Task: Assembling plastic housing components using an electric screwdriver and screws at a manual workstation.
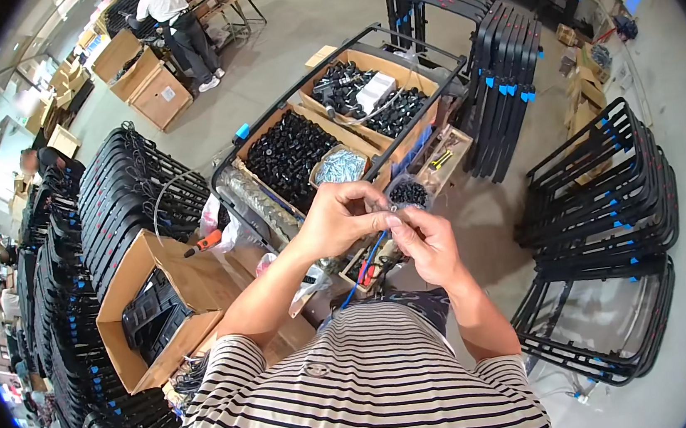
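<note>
Head view: a person in a striped shirt (pixel 361 387) looks down at both hands, raised together over a cart of parts.
Left hand (pixel 342 218): fingers curled, tips pinching a small part (pixel 377 208) from above; clenched on it, not released.
Right hand (pixel 430 242): thumb and forefinger pinch the same part from the other side; the two hands touch at the fingertips.
Small part: held between both sets of fingertips, mostly hidden, too small to tell its kind.
Blue cable (pixel 367 263): hangs down from just under the hands toward the person's lap; whether it joins the part cannot be told.
Round tub (pixel 408 193): just beyond the right hand, holding small black pieces.
Bowl of screws (pixel 340 167): just beyond the left hand, silvery contents.
Boxes (pixel 291 153): farther out past the hands, two cardboard trays of black plastic fittings on the cart.
Open carton (pixel 153 313): well to the left of the left forearm, with black pieces inside; an orange-handled tool (pixel 202 245) lies near it.
Black frames (pixel 599 187): stacked well to the right of the right hand, more rows far left.
Step in hand: by the look of it, fitting or turning two tiny pieces together at the fingertips.
Next move calls for: a steady pinch from one hand while the other twists or presses, kept over the cart so a dropped piece lands among the tubs.
</note>
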`<state>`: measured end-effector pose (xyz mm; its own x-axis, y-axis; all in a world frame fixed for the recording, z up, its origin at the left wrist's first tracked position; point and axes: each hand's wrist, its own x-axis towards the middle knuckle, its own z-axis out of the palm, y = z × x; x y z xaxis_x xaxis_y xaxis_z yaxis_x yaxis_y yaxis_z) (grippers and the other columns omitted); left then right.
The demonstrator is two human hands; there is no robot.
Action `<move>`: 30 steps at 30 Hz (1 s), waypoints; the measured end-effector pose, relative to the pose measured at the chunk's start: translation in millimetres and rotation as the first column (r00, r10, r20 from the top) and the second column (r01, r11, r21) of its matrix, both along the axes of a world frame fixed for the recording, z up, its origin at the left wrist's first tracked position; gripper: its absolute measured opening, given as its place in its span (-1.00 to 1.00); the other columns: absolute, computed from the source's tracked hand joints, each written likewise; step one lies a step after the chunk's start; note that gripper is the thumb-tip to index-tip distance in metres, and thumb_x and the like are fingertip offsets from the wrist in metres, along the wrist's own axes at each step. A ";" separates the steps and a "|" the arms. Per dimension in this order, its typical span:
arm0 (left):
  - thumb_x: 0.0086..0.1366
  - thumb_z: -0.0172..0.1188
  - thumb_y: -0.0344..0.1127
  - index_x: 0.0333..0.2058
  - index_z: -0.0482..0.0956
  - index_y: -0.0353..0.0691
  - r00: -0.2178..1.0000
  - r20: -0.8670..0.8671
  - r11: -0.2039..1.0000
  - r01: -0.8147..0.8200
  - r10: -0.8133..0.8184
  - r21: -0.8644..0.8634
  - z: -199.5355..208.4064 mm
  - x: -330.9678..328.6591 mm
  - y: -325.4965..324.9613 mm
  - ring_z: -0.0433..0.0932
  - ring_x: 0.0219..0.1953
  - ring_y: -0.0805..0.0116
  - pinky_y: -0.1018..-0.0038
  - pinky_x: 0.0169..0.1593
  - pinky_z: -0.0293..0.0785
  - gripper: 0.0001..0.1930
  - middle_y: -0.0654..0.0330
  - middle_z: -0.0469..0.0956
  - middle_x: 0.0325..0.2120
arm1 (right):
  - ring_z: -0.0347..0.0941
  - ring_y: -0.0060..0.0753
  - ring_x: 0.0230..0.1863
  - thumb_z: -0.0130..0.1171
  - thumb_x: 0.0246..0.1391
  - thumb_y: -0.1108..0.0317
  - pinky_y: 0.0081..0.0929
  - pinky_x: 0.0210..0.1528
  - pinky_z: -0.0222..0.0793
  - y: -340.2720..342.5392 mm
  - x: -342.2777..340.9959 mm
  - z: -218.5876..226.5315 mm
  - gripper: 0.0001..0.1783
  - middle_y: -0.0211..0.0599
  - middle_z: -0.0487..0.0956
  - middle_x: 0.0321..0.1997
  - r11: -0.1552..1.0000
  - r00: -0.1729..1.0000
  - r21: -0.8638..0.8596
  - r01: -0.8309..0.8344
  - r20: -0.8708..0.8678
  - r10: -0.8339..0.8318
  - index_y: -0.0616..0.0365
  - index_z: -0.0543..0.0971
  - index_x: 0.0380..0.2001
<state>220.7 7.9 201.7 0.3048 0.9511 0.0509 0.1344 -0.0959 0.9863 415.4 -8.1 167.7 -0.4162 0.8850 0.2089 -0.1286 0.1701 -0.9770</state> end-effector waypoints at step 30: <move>0.11 0.34 -0.42 -0.29 0.62 -0.30 0.930 -0.334 0.973 -0.084 0.154 0.215 -67.8 16.9 -28.3 0.60 -0.36 0.23 0.42 -0.28 0.51 -0.81 0.12 0.60 -0.39 | 0.25 -0.70 -0.60 0.05 0.25 0.35 -0.62 -0.58 0.08 34.6 17.3 -94.8 -0.80 -0.48 0.44 -0.53 0.744 0.857 -0.427 -0.514 -0.215 0.469 0.26 0.53 -0.37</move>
